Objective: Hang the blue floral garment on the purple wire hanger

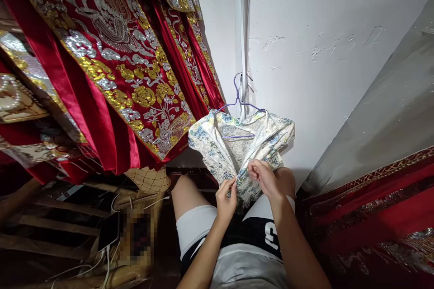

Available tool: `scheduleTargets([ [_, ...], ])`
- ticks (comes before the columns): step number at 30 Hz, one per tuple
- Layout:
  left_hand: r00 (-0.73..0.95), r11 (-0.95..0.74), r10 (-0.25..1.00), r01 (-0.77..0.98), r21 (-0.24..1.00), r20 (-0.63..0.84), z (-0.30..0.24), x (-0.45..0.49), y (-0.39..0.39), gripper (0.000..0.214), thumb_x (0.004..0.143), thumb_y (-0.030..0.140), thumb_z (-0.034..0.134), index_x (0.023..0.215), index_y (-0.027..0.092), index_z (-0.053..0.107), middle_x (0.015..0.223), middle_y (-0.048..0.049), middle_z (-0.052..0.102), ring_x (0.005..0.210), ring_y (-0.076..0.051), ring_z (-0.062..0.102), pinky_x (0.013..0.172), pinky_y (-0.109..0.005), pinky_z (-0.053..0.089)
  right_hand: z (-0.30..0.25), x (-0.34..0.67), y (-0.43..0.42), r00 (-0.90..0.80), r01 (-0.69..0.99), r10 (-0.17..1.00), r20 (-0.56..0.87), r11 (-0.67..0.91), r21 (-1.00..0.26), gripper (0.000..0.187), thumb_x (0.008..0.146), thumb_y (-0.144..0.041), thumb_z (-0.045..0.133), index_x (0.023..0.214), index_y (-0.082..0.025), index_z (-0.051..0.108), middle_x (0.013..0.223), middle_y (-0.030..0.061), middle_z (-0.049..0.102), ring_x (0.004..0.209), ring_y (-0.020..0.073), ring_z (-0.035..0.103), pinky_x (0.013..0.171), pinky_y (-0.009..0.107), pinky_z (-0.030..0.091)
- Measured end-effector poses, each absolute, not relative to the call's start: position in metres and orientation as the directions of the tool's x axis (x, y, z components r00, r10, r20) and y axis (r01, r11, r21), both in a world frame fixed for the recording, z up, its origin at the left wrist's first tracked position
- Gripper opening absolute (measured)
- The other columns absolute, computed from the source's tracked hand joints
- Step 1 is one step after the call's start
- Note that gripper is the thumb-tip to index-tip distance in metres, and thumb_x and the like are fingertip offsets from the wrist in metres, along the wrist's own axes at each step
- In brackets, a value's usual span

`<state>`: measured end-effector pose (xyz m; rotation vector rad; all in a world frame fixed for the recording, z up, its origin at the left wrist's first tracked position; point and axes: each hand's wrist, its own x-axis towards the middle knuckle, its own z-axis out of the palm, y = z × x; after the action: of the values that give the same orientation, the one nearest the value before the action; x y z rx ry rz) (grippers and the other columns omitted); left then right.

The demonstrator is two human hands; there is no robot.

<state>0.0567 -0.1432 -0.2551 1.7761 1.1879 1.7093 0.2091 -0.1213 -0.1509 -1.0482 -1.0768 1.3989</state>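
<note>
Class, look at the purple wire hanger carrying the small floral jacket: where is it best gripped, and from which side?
Probably at the bare neck just below the hook of the purple wire hanger, coming from the front. The floral jacket covers its arms, the wall lies close behind, and the left hand and right hand pinch the jacket's front edges.

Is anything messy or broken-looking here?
The white wall has bubbled, flaking paint patches. White cables lie tangled at lower left. The small white floral brocade top hangs open on a purple wire hanger; left hand and right hand pinch its front edges.
</note>
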Motion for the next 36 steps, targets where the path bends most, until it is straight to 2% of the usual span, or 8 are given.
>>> scheduleTargets([
  [6, -0.125, -0.538, 0.804, 0.265, 0.800, 0.582, -0.252, 0.059, -0.143, 0.024, 0.097, 0.034, 0.060, 0.103, 0.019, 0.077, 0.087, -0.0074, 0.073, 0.079, -0.020, 0.067, 0.073, -0.031, 0.055, -0.161, 0.192, -0.118, -0.139, 0.084, 0.990, 0.008, 0.020, -0.996, 0.033, 0.079, -0.049, 0.064, 0.062, -0.024, 0.050, 0.054, -0.0036, 0.046, 0.051, 0.0128, 0.036, 0.052, 0.029, 0.029],
  [9, -0.124, -0.539, 0.806, 0.251, 0.804, 0.579, -0.249, 0.061, -0.138, 0.023, 0.097, 0.034, 0.060, 0.099, 0.019, 0.077, 0.088, -0.0078, 0.074, 0.081, -0.021, 0.068, 0.074, -0.031, 0.054, -0.189, 0.182, -0.114, -0.072, 0.089, 0.997, 0.032, 0.038, -0.995, 0.036, 0.076, -0.054, 0.067, 0.067, -0.025, 0.046, 0.048, -0.0074, 0.040, 0.047, 0.0124, 0.034, 0.050, 0.028, 0.026],
  [12, -0.132, -0.533, 0.811, 0.231, 0.814, 0.569, -0.248, 0.061, -0.135, 0.024, 0.098, 0.034, 0.059, 0.102, 0.020, 0.078, 0.090, -0.0081, 0.074, 0.084, -0.021, 0.069, 0.076, -0.031, 0.055, -0.204, 0.181, -0.110, -0.028, 0.107, 0.997, 0.075, 0.078, -0.991, 0.036, 0.080, -0.053, 0.065, 0.068, -0.026, 0.044, 0.048, -0.0082, 0.039, 0.046, 0.0122, 0.034, 0.050, 0.028, 0.026],
  [16, -0.153, -0.532, 0.808, 0.221, 0.817, 0.568, -0.249, 0.062, -0.139, 0.023, 0.098, 0.033, 0.060, 0.104, 0.020, 0.077, 0.093, -0.0081, 0.074, 0.088, -0.022, 0.069, 0.080, -0.033, 0.055, -0.202, 0.191, -0.112, -0.069, 0.202, 0.993, 0.092, 0.104, -0.974, 0.036, 0.086, -0.049, 0.062, 0.066, -0.025, 0.046, 0.053, -0.0051, 0.048, 0.048, 0.0128, 0.038, 0.053, 0.028, 0.030],
  [20, -0.184, -0.516, 0.812, 0.216, 0.829, 0.554, -0.252, 0.061, -0.141, 0.024, 0.098, 0.033, 0.060, 0.109, 0.019, 0.077, 0.095, -0.0085, 0.074, 0.088, -0.021, 0.070, 0.079, -0.032, 0.056, -0.200, 0.197, -0.117, -0.138, 0.295, 0.989, 0.050, 0.089, -0.951, 0.041, 0.091, -0.050, 0.059, 0.061, -0.022, 0.056, 0.054, -0.0002, 0.057, 0.053, 0.0156, 0.049, 0.058, 0.030, 0.035],
  [24, -0.187, -0.521, 0.807, 0.223, 0.824, 0.560, -0.254, 0.060, -0.140, 0.025, 0.098, 0.033, 0.060, 0.109, 0.019, 0.076, 0.093, -0.0083, 0.074, 0.085, -0.021, 0.070, 0.077, -0.032, 0.056, -0.205, 0.194, -0.117, -0.137, 0.220, 0.991, 0.005, 0.036, -0.975, 0.043, 0.088, -0.050, 0.060, 0.056, -0.021, 0.058, 0.053, 0.0017, 0.059, 0.053, 0.0151, 0.050, 0.059, 0.030, 0.038],
  [30, -0.169, -0.532, 0.793, 0.277, 0.800, 0.585, -0.261, 0.053, -0.140, 0.021, 0.099, 0.030, 0.057, 0.107, 0.018, 0.072, 0.096, -0.0084, 0.073, 0.089, -0.021, 0.071, 0.081, -0.033, 0.056, -0.202, 0.189, -0.119, -0.194, 0.040, 0.974, -0.120, -0.114, -0.993, 0.036, 0.078, -0.049, 0.066, 0.057, -0.019, 0.064, 0.043, -0.0007, 0.054, 0.041, 0.0109, 0.041, 0.046, 0.026, 0.032],
  [36, -0.166, -0.516, 0.806, 0.276, 0.811, 0.569, -0.277, 0.054, -0.131, 0.023, 0.100, 0.033, 0.055, 0.117, 0.019, 0.059, 0.085, -0.0032, 0.068, 0.076, -0.017, 0.068, 0.074, -0.029, 0.055, -0.174, 0.182, -0.112, 0.005, -0.193, 0.998, -0.066, -0.064, -0.979, 0.041, 0.070, -0.058, 0.070, 0.061, -0.019, 0.066, 0.044, -0.0013, 0.053, 0.039, 0.0082, 0.033, 0.042, 0.025, 0.025],
])
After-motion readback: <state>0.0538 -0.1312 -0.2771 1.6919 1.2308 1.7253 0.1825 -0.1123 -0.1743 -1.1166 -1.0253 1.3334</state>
